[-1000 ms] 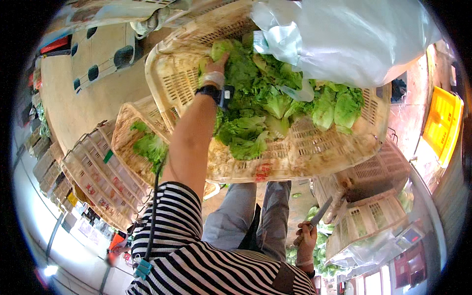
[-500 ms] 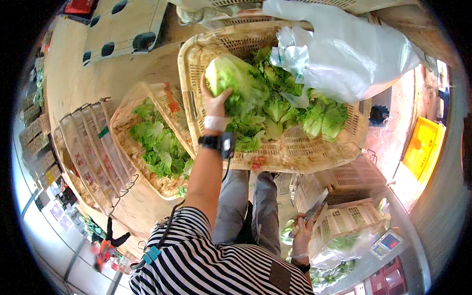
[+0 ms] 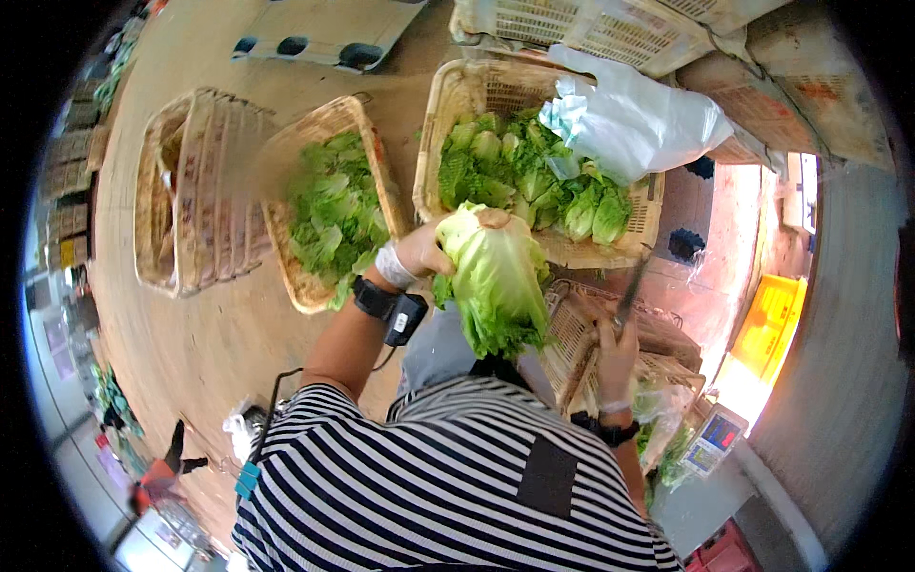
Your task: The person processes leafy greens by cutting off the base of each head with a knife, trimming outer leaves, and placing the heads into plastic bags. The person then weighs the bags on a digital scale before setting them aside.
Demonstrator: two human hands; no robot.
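My left hand [image 3: 429, 250] grips a head of lettuce [image 3: 496, 281] in front of my body, its brownish cut stem end up and the leaves hanging down. In my right hand [image 3: 613, 353], off to the right, is a knife [image 3: 634, 288] with the blade pointing up and away. Beyond the lettuce stands a cream plastic crate [image 3: 434, 143] holding several green heads [image 3: 600, 212]. A clear plastic bag [image 3: 634, 114] lies over that crate's far right part. To the left, another crate [image 3: 383, 176] contains loose lettuce leaves [image 3: 329, 205].
Stacked empty-looking crates [image 3: 205, 191] stand at the far left. More crates [image 3: 610, 33] are piled at the back. On the right are a yellow crate [image 3: 770, 324] and a scale with a display [image 3: 715, 440]. A crate [image 3: 572, 334] sits below my right hand.
My left hand has lifted the lettuce out of the crate and drawn it toward my body. The right hand has come up and forward with the knife.
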